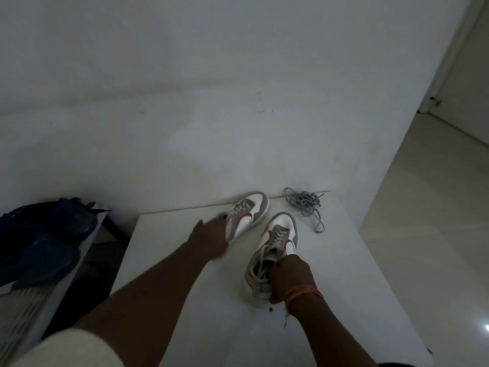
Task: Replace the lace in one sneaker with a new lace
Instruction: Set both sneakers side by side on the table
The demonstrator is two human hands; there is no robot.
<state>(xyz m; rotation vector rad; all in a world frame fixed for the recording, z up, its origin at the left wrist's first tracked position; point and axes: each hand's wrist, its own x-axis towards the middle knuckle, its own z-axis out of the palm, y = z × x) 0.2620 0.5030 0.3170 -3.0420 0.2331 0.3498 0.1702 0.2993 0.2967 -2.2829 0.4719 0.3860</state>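
Two white and grey sneakers with red stripes are on a white table [344, 274]. The far sneaker [247, 214] is tipped on its side near the wall, and my left hand [210, 238] grips its heel end. The near sneaker [275, 250] points away from me, with its loose beige lace spilling over the collar. My right hand [289, 279] holds this sneaker at the heel, fingers curled round the collar. A tangled grey lace [307, 205] lies loose at the table's back right, apart from both hands.
The table stands against a pale wall [211, 102]. To the left, dark blue clothes [39, 239] lie piled on a rack, with a dark gap between it and the table. Tiled floor [436, 207] runs along the right edge.
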